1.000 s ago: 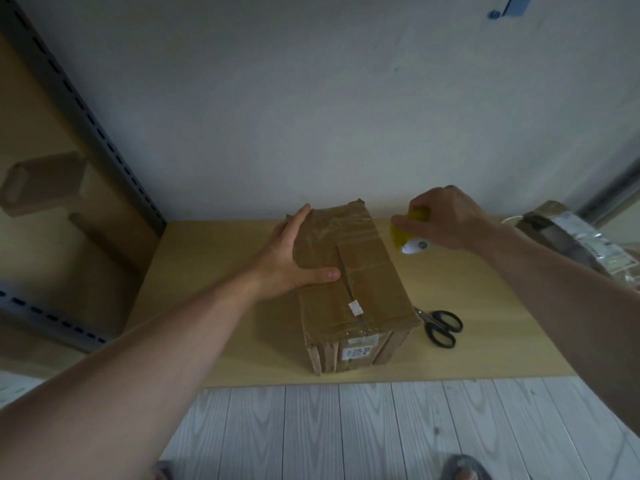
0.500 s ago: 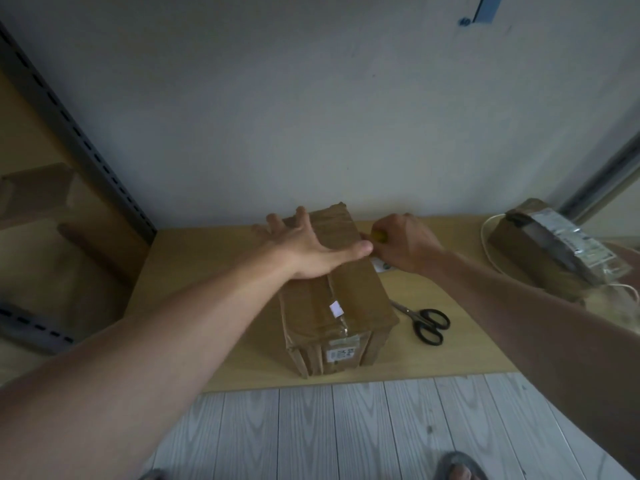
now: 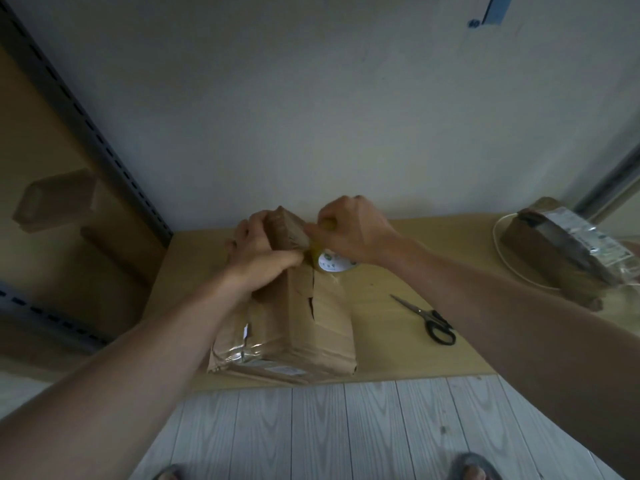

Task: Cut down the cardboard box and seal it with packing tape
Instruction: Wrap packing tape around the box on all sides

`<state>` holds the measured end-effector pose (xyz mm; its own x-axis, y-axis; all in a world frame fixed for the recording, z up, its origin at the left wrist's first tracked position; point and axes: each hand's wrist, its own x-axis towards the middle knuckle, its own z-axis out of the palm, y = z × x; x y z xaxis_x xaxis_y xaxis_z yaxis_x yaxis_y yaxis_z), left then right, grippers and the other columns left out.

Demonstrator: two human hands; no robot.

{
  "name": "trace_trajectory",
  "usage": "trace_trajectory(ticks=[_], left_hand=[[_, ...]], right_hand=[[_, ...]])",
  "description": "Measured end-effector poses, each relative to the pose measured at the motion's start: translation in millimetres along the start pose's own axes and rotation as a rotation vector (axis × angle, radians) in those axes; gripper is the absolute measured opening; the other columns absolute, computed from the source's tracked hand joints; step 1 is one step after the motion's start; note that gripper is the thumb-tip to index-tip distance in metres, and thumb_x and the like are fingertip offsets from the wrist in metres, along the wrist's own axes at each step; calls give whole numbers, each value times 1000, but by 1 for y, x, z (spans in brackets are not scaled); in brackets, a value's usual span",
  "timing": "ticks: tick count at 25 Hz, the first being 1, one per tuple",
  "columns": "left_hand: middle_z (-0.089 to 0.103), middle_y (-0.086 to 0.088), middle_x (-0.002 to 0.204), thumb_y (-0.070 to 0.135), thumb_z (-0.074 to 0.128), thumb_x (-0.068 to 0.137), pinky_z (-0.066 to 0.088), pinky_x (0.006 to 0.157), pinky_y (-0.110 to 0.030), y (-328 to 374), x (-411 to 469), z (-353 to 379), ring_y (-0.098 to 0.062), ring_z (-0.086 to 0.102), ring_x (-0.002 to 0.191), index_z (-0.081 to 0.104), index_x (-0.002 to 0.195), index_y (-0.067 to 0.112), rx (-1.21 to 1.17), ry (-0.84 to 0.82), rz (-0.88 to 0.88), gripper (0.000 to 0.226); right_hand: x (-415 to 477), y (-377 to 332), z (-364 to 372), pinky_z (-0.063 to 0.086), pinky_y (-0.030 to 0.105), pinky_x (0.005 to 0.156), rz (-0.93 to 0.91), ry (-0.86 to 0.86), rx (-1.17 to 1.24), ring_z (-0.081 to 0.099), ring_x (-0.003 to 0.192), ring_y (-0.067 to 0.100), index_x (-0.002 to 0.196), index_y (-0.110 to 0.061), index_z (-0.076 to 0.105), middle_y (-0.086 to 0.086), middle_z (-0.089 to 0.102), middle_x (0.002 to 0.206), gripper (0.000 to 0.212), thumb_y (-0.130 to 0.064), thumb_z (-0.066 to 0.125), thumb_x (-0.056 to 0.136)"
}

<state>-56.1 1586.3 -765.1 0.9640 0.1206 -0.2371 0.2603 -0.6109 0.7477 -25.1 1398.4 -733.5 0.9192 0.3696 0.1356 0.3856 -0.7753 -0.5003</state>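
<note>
The box was gripped by the left hand and the tape by the right hand. The tape was best pulled straight and pressed flat.

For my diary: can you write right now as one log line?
left hand grips cardboard box far end | right hand holds tape roll at box | scissors lie on table

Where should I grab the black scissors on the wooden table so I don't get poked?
Take the black-handled metal scissors by their two loop handles, coming down from above at the near side of the light wooden table. They lie flat and closed, with the handles toward you and the pointed blades aiming away.
</note>
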Motion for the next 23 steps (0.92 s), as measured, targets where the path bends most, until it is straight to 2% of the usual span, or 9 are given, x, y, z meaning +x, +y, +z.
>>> trace_trajectory(ticks=[3, 6, 8, 10, 13, 16, 19, 21, 23], left_hand=[[49, 1, 134, 47, 82, 35, 49, 102, -41, -14, -2, -21, -23, 49, 124, 34, 130, 39, -234, -81, 8, 107], [46, -3, 143, 33, 87, 38, 49, 83, -22, -29, -6, -30, -17, 52, 120, 28, 143, 34, -359, -120, 33, 121], [36, -3, 156, 29, 90, 44, 47, 96, -22, -37, -7, -38, -18, 46, 132, 9, 157, 38, -346, -164, 62, 139], [14, -2, 168, 47, 96, 43, 29, 120, -37, -40, -2, -48, -19, 22, 152, -10, 154, 51, -215, -243, 96, 153], [-2, -2, 170, 48, 91, 64, 6, 124, -40, -33, 4, -51, -19, -4, 156, 5, 149, 63, -35, -320, 152, 121], [28, -4, 160, 52, 83, 61, 23, 123, -47, -27, 10, -42, -26, 18, 153, 28, 135, 70, -69, -270, 223, 94], [42, 2, 147, 38, 91, 64, 43, 111, -35, -31, 9, -37, -15, 43, 138, 23, 152, 39, -81, -319, 223, 111], [42, 12, 139, 23, 96, 63, 45, 96, -13, -43, 3, -28, 9, 47, 125, 18, 152, 20, -83, -328, 235, 119], [39, 11, 135, 9, 93, 68, 43, 91, -5, -56, -5, -15, 27, 44, 113, 20, 147, 13, -78, -339, 302, 107]], right_hand=[[5, -15, 0, 40, 28, 51, -67, 9, 29, 49, 47, 13, 54, -15, 54, -2, 47, 47, 53, -53, 53, 91], [5, -20, 1, 41, 21, 52, -24, 10, 210, 55, 55, 9, 71, -19, 65, -3, 61, 62, 40, -55, 63, 89], [5, -23, 3, 36, 18, 48, 49, 25, 321, 48, 50, 6, 77, -11, 67, -4, 56, 60, 48, -59, 68, 84], [4, -26, 8, 31, 17, 45, 85, 60, 348, 39, 45, 3, 72, -6, 63, -6, 46, 54, 56, -61, 69, 82], [4, -32, 10, 31, 20, 44, 0, 155, 219, 38, 45, 6, 65, -8, 58, -4, 45, 51, 56, -60, 72, 80], [8, -34, 8, 33, 27, 47, -110, 222, 50, 40, 47, 11, 61, -14, 55, -2, 46, 51, 48, -55, 74, 77], [7, -39, 6, 40, 29, 49, -51, 159, 56, 46, 51, 11, 61, -20, 52, -4, 49, 53, 48, -61, 72, 75], [6, -47, 12, 45, 31, 53, -89, 72, -20, 53, 58, 13, 65, -20, 56, -4, 54, 58, 46, -63, 69, 78], [7, -53, 19, 51, 33, 59, -97, -25, -55, 60, 66, 16, 69, -20, 60, -2, 61, 65, 44, -62, 64, 81]])
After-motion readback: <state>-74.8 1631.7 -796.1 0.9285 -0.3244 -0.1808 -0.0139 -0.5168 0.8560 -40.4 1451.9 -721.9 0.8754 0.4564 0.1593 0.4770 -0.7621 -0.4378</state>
